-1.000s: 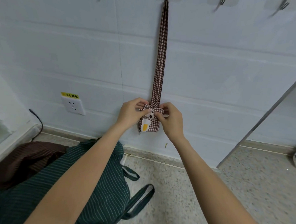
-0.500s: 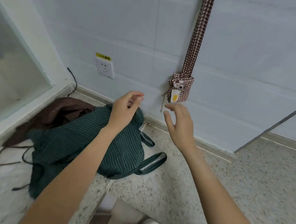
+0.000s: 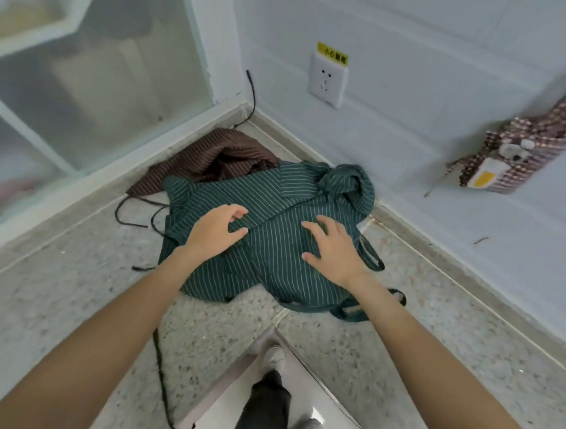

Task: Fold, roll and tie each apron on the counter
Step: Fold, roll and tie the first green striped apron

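Note:
A crumpled green striped apron [image 3: 286, 194] lies in the corner of the speckled counter [image 3: 74, 288]. My left hand [image 3: 217, 229] hovers over its left part with fingers spread and loosely bent, holding nothing. My right hand [image 3: 334, 249] is just above or on the cloth to the right, fingers also spread. Behind the green apron lies a brown striped apron [image 3: 212, 155], partly covered by it. A rolled and tied checked apron [image 3: 507, 160] hangs by its strap against the wall at the right.
A wall socket [image 3: 328, 79] with a yellow label sits above the corner, and a black cable [image 3: 252, 94] runs down beside it. A frosted glass panel [image 3: 85, 72] closes the left side. The counter's front corner edge [image 3: 275, 332] is below my arms, with my legs and shoes beneath.
Both hands let go of the hanging checked roll and came down to the left over the green apron. The view swung down and left with them.

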The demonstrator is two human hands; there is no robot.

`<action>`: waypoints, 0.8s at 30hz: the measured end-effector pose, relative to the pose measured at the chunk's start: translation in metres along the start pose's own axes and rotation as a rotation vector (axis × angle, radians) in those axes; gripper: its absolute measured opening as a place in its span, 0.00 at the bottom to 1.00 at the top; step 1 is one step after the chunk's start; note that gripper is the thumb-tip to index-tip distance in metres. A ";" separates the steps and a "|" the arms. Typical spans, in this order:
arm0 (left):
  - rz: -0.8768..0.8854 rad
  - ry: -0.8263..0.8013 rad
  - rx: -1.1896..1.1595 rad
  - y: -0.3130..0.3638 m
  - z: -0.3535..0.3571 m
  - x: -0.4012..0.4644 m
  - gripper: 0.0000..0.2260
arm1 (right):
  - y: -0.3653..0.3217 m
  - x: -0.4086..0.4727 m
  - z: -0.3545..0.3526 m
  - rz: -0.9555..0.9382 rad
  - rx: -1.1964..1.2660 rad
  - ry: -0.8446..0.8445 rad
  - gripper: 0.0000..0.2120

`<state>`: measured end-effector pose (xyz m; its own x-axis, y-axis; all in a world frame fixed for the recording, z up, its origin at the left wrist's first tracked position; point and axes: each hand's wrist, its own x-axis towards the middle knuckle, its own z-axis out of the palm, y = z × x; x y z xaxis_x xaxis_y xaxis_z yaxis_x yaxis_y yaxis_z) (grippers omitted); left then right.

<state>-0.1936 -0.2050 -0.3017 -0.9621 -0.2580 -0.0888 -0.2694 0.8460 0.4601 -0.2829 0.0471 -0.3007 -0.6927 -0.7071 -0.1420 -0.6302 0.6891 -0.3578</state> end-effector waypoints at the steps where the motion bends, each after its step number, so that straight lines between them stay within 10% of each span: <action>1: 0.006 0.007 0.009 -0.006 -0.004 0.014 0.20 | 0.002 0.018 -0.002 -0.018 -0.048 0.017 0.30; 9: 0.135 -0.056 0.176 -0.025 0.015 0.139 0.35 | 0.040 0.148 -0.005 0.188 -0.491 0.005 0.45; 15: 0.152 -0.156 0.298 -0.011 0.050 0.184 0.42 | 0.063 0.157 0.006 0.387 -0.322 -0.055 0.34; 24: 0.334 0.171 -0.089 -0.010 0.009 0.166 0.13 | 0.046 0.104 -0.030 0.351 0.257 0.345 0.13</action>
<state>-0.3512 -0.2526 -0.3288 -0.9730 -0.0553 0.2240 0.0697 0.8550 0.5139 -0.3942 0.0098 -0.3041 -0.9476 -0.3193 0.0017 -0.2647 0.7825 -0.5636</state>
